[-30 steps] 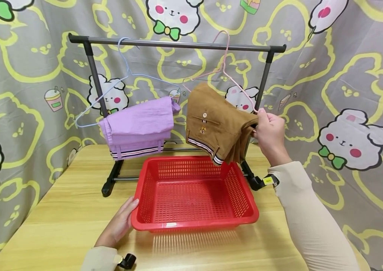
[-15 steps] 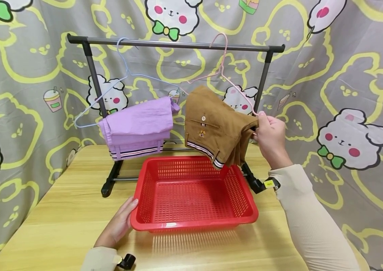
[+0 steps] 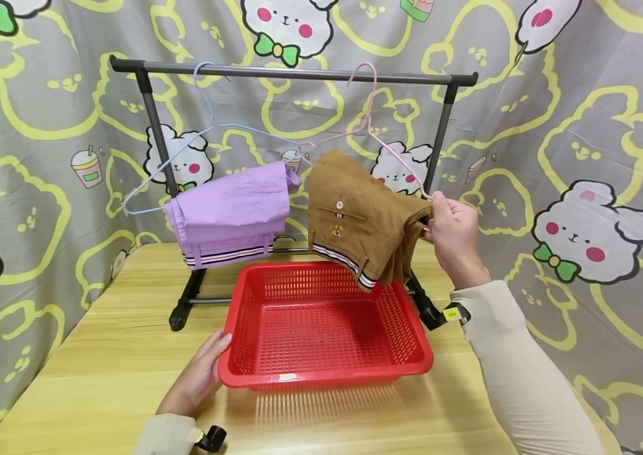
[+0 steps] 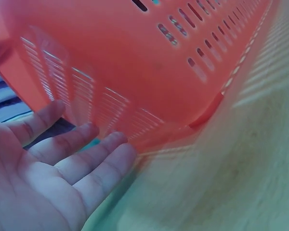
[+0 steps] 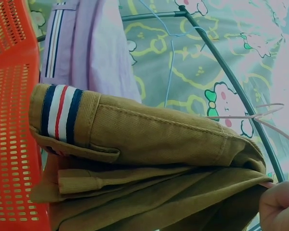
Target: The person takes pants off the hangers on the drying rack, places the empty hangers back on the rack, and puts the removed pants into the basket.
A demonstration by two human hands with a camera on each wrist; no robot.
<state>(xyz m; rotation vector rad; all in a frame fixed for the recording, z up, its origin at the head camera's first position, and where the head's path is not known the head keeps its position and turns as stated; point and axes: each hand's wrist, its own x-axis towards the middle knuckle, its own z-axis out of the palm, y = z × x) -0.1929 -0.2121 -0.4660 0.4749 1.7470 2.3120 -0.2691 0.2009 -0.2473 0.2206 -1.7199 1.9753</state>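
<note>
My right hand (image 3: 453, 230) pinches the lower right corner of a pink clothes hanger (image 3: 392, 151). Folded over that hanger are brown trousers (image 3: 349, 208) with a striped waistband, sagging toward the left. The hanger's hook overlaps the dark rail (image 3: 298, 73) of a clothes rack. In the right wrist view the trousers (image 5: 159, 130) fill the middle, and only part of the hand (image 5: 282, 204) shows. My left hand (image 3: 198, 373) touches the left side of a red plastic basket (image 3: 329, 378). Its fingers (image 4: 82, 139) lie fairly straight against the basket wall in the left wrist view.
Purple trousers (image 3: 230, 202) hang from a blue hanger (image 3: 176, 155) on the rack's left part. The basket stands on the wooden table (image 3: 99, 373) in front of the rack, partly under the brown trousers. A patterned curtain (image 3: 583, 158) surrounds the table.
The pink hanger and the brown trousers have sunk slightly and shifted a little left, with the hook lower over the rail. My right hand has moved down a little; my left hand stays at the basket.
</note>
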